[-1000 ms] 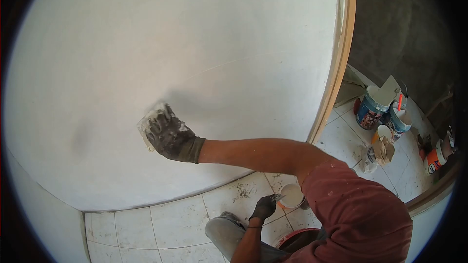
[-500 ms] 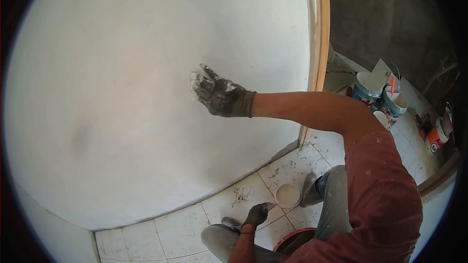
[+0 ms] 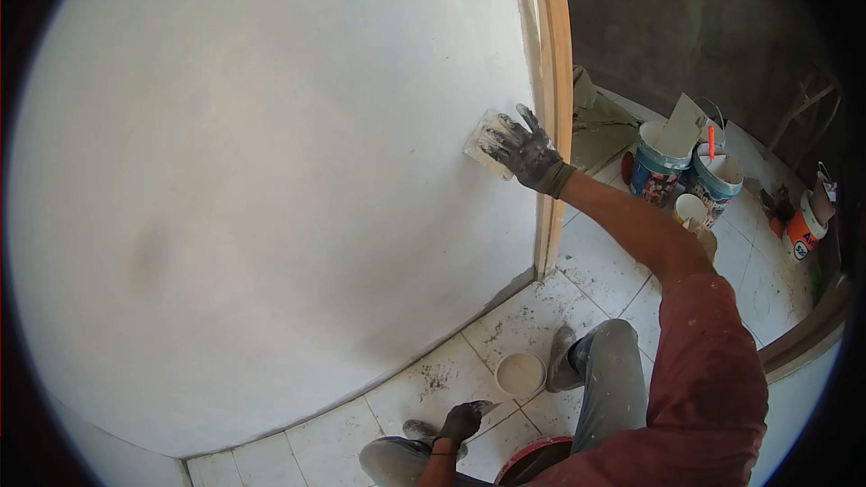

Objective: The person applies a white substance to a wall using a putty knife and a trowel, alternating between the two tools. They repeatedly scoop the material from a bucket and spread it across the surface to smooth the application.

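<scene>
My right hand (image 3: 528, 155), in a dark putty-smeared glove, presses a flat off-white putty spreader (image 3: 480, 146) against the white wall (image 3: 298, 171), close to the wooden door frame. Its fingers lie across the spreader's back, the thumb pointing upward. Low down, my left hand (image 3: 462, 422), also in a dark glove, is closed around a putty knife (image 3: 489, 408), whose handle is hidden in the fist and whose blade points right. Near that blade, a round white tub (image 3: 498, 381) with pale putty in it stands on the floor.
A red-rimmed bucket (image 3: 516, 460) sits between my legs. The wooden door frame (image 3: 557, 63) edges the wall. Beyond it stand paint buckets (image 3: 654, 167) with tools in them, a white cup (image 3: 690, 207) and an orange-labelled pail (image 3: 803, 233). Specks dirty the tiled floor (image 3: 338, 437).
My right hand has moved right along the wall toward the door frame, turning so the spreader's flat back shows. My left hand stays low with the putty knife. The view has shifted slightly.
</scene>
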A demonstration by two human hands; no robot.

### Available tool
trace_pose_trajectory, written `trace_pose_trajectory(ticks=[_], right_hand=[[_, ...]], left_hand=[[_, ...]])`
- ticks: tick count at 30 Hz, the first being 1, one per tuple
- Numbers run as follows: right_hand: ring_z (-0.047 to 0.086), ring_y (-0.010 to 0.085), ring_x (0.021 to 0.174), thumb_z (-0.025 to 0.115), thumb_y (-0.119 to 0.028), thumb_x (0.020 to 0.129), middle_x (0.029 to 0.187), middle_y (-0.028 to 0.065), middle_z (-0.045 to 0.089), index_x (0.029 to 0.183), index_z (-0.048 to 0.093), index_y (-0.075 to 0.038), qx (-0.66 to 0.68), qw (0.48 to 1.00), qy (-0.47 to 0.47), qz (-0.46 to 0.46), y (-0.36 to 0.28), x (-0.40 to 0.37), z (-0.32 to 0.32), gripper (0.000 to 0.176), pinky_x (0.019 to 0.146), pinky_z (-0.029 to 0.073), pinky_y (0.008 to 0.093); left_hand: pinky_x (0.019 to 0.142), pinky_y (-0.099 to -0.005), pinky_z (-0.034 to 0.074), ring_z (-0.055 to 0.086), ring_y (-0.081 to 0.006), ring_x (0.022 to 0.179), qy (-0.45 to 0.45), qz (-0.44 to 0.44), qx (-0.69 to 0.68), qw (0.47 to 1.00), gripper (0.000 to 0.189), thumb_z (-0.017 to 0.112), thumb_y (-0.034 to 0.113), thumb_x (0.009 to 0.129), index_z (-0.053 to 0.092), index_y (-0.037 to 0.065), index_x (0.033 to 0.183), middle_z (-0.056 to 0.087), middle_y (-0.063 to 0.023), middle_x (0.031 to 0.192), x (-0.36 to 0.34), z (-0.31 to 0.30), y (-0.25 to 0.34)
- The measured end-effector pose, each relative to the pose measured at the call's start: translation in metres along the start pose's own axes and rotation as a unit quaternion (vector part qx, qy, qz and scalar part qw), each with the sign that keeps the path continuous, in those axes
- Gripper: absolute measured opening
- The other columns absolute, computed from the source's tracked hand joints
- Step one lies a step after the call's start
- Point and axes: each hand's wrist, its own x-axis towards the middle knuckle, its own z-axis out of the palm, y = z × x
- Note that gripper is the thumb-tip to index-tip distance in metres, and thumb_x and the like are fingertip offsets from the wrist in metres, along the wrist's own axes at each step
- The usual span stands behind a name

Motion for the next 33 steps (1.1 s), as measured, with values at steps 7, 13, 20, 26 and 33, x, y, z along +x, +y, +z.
trace_pose_trajectory(ticks=[7,13,20,26,33], right_hand=[[0.042,0.0285,0.127,0.058,-0.011,0.077,0.138,0.0069,0.048,0.130,0.055,-0.017,-0.020,0.977,0.122,0.175,-0.090,-0.048,0.055,0.053,0.110,0.024,0.0540],[0.048,0.0273,0.121,0.050,-0.003,0.077,0.129,0.0060,0.055,0.130,0.056,-0.020,0.090,0.934,0.124,0.322,-0.182,-0.069,0.126,0.056,0.103,0.036,0.0430],[0.063,0.0199,0.086,0.061,-0.010,0.089,0.106,0.0083,0.060,0.117,0.055,0.000,0.733,0.239,0.061,0.634,-0.291,-0.128,0.071,0.030,0.064,0.054,0.0295],[0.061,0.0231,0.069,0.062,-0.019,0.089,0.092,0.0070,0.061,0.114,0.055,-0.004,0.697,0.618,-0.063,0.357,-0.342,-0.184,-0.038,0.030,0.052,0.051,0.0353],[0.058,0.0150,0.065,0.061,-0.024,0.089,0.082,0.0011,0.060,0.099,0.061,-0.008,0.784,0.201,-0.115,0.576,-0.330,-0.176,-0.082,0.018,0.046,0.041,0.0286]], left_hand=[[0.083,-0.0441,0.050,0.063,-0.0367,0.091,-0.026,-0.039,-0.026,0.999,0.034,0.047,0.017,0.087,0.065,0.014,0.116,0.066,-0.0193,0.100,-0.001,0.005,-0.001],[0.082,-0.0456,0.049,0.062,-0.0383,0.090,0.008,-0.053,-0.047,0.997,0.034,0.046,0.016,0.088,0.064,0.014,0.117,0.066,-0.0209,0.097,-0.006,0.004,0.000],[0.080,-0.0414,0.052,0.064,-0.0357,0.093,0.160,-0.115,0.082,0.977,0.030,0.052,0.004,0.081,0.066,0.002,0.107,0.066,-0.0220,0.099,-0.016,-0.010,-0.031],[0.091,-0.0391,0.054,0.065,-0.0239,0.092,0.316,-0.029,-0.819,0.478,0.029,0.049,0.002,0.092,0.050,-0.001,0.121,0.061,-0.0119,0.106,-0.037,-0.090,0.052],[0.104,-0.0427,0.043,0.053,-0.0289,0.118,0.162,0.173,-0.919,0.317,0.040,0.044,0.010,0.095,0.042,-0.005,0.132,0.052,-0.0180,0.129,-0.052,-0.035,0.055]])
